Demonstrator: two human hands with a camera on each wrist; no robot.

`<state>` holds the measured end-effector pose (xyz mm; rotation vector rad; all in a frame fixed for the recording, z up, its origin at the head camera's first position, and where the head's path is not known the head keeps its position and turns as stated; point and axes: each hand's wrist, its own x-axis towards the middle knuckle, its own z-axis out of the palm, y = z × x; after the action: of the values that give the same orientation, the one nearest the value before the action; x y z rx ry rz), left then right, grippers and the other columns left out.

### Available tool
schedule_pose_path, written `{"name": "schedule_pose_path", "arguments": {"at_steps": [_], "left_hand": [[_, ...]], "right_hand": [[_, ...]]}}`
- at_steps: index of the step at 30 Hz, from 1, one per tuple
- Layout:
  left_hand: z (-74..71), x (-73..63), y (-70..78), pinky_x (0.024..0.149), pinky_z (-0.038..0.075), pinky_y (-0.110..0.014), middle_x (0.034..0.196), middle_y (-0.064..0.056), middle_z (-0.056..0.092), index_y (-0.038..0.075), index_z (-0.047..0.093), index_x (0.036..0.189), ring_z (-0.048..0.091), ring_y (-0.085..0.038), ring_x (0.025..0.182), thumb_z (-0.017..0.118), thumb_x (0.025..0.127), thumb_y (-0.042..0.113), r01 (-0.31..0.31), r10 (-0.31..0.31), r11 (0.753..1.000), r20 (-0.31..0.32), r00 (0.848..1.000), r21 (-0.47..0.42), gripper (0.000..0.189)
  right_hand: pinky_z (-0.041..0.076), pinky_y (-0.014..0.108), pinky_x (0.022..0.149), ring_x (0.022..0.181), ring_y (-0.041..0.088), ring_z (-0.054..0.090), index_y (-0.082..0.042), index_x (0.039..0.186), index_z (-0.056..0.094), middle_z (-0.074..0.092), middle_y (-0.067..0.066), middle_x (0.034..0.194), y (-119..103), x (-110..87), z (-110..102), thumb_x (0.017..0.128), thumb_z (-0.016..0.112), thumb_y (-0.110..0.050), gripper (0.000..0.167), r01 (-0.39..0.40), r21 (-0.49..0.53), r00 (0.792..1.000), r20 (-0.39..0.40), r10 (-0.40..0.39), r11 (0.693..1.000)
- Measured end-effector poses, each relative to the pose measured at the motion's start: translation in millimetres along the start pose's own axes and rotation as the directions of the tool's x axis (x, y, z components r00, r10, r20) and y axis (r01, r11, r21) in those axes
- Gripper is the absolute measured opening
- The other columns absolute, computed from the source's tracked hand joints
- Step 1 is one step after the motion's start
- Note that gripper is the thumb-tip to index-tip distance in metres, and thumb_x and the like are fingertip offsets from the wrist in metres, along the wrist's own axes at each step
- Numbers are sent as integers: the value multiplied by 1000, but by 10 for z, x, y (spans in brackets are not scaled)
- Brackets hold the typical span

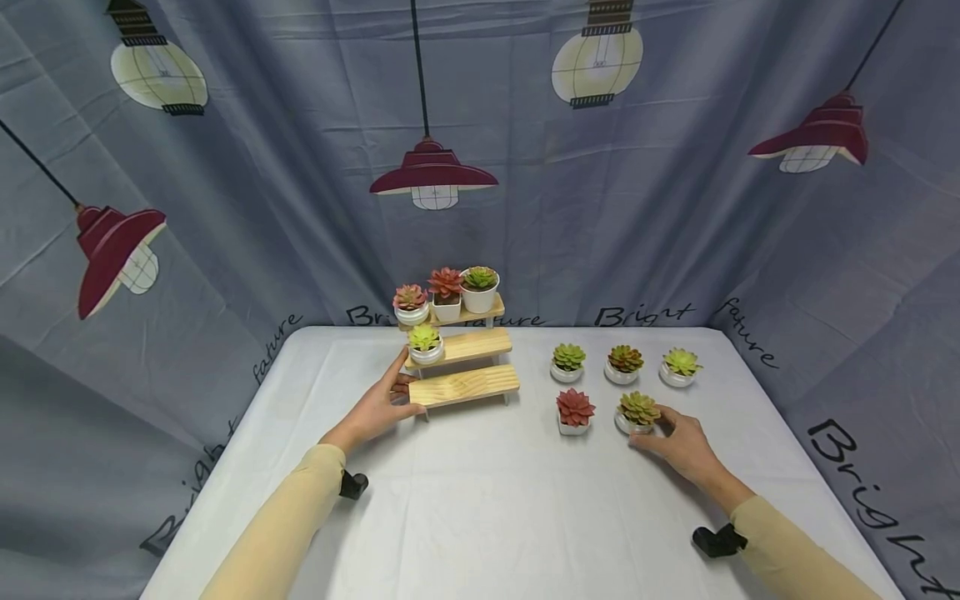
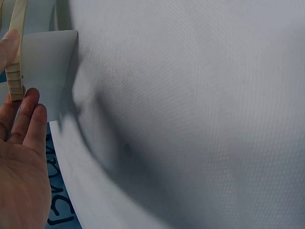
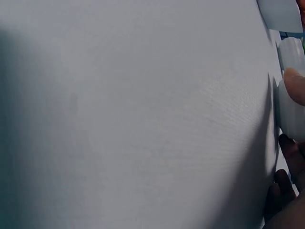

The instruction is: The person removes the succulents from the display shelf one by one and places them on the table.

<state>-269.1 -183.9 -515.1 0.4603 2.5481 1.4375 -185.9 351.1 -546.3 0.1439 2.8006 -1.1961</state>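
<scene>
A three-step wooden plant stand (image 1: pixel 463 384) with white supports stands at the back left of the table. My left hand (image 1: pixel 377 410) holds the left end of its lowest step; in the left wrist view the thumb lies on the plank (image 2: pixel 15 71), with fingertips at its end. My right hand (image 1: pixel 682 443) pinches the white pot of a yellow-green succulent (image 1: pixel 639 408), thumb on the near side. The right wrist view shows only part of that pot (image 3: pixel 288 112) at its right edge. A bright green succulent (image 1: pixel 425 343) sits on the middle step's left end.
On the top step stand a pink succulent (image 1: pixel 410 305), a red one (image 1: pixel 446 293) and a green one (image 1: pixel 479 289). Near my right hand are a red succulent (image 1: pixel 575 412) and a back row of three potted succulents (image 1: pixel 623 364). A printed curtain (image 1: pixel 517 233) hangs behind the white table (image 1: pixel 480 517).
</scene>
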Motion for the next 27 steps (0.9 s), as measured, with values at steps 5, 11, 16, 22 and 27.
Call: {"name": "schedule_pose_path", "arguments": {"at_steps": [5, 11, 16, 22, 27], "left_hand": [[-6, 18, 5, 117, 40, -46, 141, -14, 51, 42, 2, 164, 53, -32, 127, 84, 88, 22, 3, -3, 1000, -2, 1000, 0, 114], [-8, 28, 14, 117, 39, -46, 141, -13, 52, 42, 2, 164, 53, -31, 127, 84, 88, 22, 4, -4, 1000, 5, 1000, -13, 114], [-8, 33, 16, 117, 40, -45, 141, -14, 51, 42, 2, 164, 53, -31, 128, 85, 88, 22, 9, -9, 1000, 7, 1000, -11, 114], [-9, 19, 9, 117, 40, -46, 142, -14, 51, 42, 2, 164, 53, -32, 128, 85, 88, 22, 15, -15, 1000, 3, 1000, -9, 114], [-6, 2, -5, 117, 39, -46, 142, -14, 51, 41, 2, 164, 53, -32, 127, 85, 88, 21, 0, 0, 1000, 5, 1000, -17, 115]], "right_hand": [[20, 76, 113, 142, 59, 16, 9, 158, 21, 27, 39, 153, -32, -70, -23, 87, 82, -39, 105, -14, -23, 1000, 27, 15, 1000], [40, 63, 108, 133, 51, 41, 8, 158, 24, 48, 34, 143, -17, -168, -128, 93, 74, -14, 85, 62, 41, 998, 2, -63, 997], [48, 31, 93, 129, 44, 46, 3, 159, 27, 48, 28, 145, -21, -218, -296, 98, 69, -14, 76, 90, 67, 994, -73, -85, 994], [43, 21, 86, 132, 42, 43, 2, 158, 32, 52, 25, 143, -202, -210, -463, 100, 68, -21, 72, 152, 44, 970, -196, -141, 987], [41, 18, 85, 127, 34, 47, -2, 156, 40, 57, 21, 141, -454, -188, -507, 99, 71, -24, 69, 199, 34, 944, -276, -182, 979]]}}
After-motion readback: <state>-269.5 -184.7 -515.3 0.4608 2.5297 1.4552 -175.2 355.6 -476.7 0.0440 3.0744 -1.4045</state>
